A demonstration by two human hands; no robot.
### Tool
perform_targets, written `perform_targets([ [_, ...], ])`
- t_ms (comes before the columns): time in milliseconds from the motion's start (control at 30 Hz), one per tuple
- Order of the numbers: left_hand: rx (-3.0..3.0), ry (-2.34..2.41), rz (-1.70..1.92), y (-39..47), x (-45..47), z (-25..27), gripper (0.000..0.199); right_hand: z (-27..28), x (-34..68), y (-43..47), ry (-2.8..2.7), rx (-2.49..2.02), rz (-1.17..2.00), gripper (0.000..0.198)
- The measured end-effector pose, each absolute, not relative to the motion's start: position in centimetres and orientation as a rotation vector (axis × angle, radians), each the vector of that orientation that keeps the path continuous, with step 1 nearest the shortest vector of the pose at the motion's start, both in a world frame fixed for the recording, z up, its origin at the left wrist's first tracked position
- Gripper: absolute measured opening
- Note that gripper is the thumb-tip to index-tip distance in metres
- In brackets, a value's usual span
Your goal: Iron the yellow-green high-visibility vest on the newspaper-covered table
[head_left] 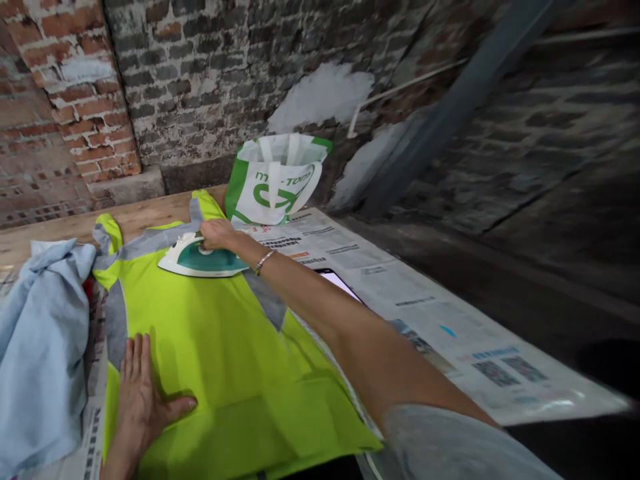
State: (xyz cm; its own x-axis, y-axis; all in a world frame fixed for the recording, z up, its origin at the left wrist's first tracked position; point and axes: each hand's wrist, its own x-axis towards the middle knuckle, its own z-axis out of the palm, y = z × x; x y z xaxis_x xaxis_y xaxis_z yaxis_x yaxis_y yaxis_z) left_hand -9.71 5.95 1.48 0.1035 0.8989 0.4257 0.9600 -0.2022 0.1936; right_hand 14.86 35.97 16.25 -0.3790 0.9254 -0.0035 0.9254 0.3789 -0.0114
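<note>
A rough brick wall [210,73] is seen behind the wooden bench [60,230], with a dark sloped beam [450,113] at the right. Sheets of newspaper [450,320] are spread over the right part of the bench, and a dark-edged flat device [340,281], only partly visible, lies on them just beside the right forearm. A white and green carrier bag [275,177] stands upright at the far edge, close behind the iron. A crumpled pale blue garment [40,347] is heaped at the left, touching the edge of the vest.

The high-visibility vest [215,360] is laid flat across the middle of the bench; it is bright yellow-green with grey bands crossing near the shoulders and down one side. A white and teal iron [200,259] rests on its upper part, sole down, nose pointing left.

The right hand [217,235] is closed in a grip around the iron's handle, a thin bracelet [264,261] showing at the wrist. The left hand [143,393] is pressed flat on the lower part of the vest, fingers spread and holding nothing
</note>
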Motion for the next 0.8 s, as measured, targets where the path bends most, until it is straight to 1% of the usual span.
perform_targets([
  [200,-2.247,-1.962,-0.723,6.2,-10.2,0.9,0.136,16.4,15.3,27.1,-2.805,-1.522,0.048,0.028],
  [367,-2.232,-2.043,-0.741,6.2,-9.9,1.4,0.136,16.9,15.7,18.5,-2.914,-1.373,0.125,0.024],
  [467,-2.214,-2.083,-0.740,6.3,-9.7,1.6,0.137,17.3,15.9,15.3,-2.952,-1.363,0.145,0.023],
  [633,-2.207,-2.109,-0.743,6.4,-9.7,1.3,0.136,16.7,15.2,15.1,-2.888,-1.463,0.088,0.027],
  [800,-2.224,-2.080,-0.749,6.0,-9.8,0.6,0.138,15.5,13.3,20.7,-2.736,-1.588,-0.038,0.031],
])
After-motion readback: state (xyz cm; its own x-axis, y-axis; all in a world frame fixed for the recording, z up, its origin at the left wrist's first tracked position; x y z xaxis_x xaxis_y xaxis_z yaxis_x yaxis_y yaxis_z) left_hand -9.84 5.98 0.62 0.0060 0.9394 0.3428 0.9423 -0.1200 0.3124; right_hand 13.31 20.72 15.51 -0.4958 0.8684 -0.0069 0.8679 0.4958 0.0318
